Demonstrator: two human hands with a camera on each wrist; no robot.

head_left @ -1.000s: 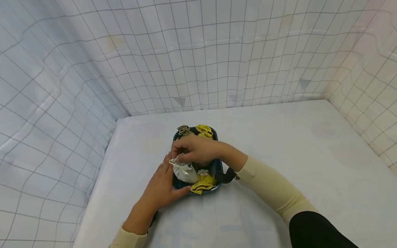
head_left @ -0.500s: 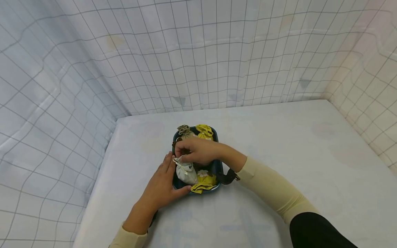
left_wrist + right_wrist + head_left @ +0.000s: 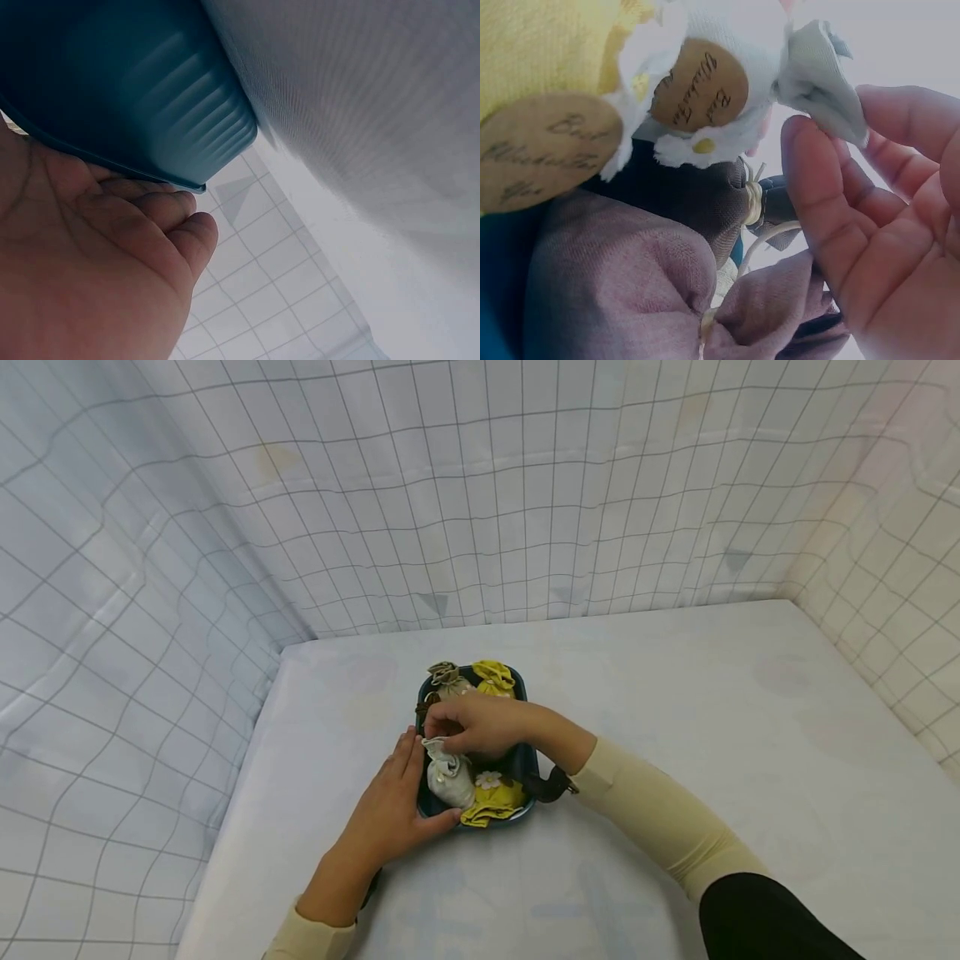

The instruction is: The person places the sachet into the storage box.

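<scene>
A dark teal plastic tray point(image 3: 522, 762) full of small drawstring pouches stands on the white table. My right hand point(image 3: 483, 724) reaches across it and pinches the gathered top of a pale grey-white pouch point(image 3: 452, 785); in the right wrist view thumb and fingertips meet at the cloth frill point(image 3: 821, 86). That pouch sits at the tray's front left, beside a yellow pouch point(image 3: 495, 802) with a white flower. Along the tray's left side lies my left hand point(image 3: 390, 802), fingers straight, thumb at the front edge. From the left wrist, the fingers touch beneath the tray's rim point(image 3: 142, 176).
Farther back in the tray are a beige-brown pouch point(image 3: 446, 674) and another yellow pouch point(image 3: 495, 677). Mauve point(image 3: 622, 270) and dark brown point(image 3: 697, 202) pouches show in the right wrist view. A white gridded curtain point(image 3: 480, 510) hangs behind and beside the table point(image 3: 675, 710).
My right hand has shifted slightly right, and the pale pouch's top has moved with it, so the pouch stands a little more upright. The left hand has stayed at the tray.
</scene>
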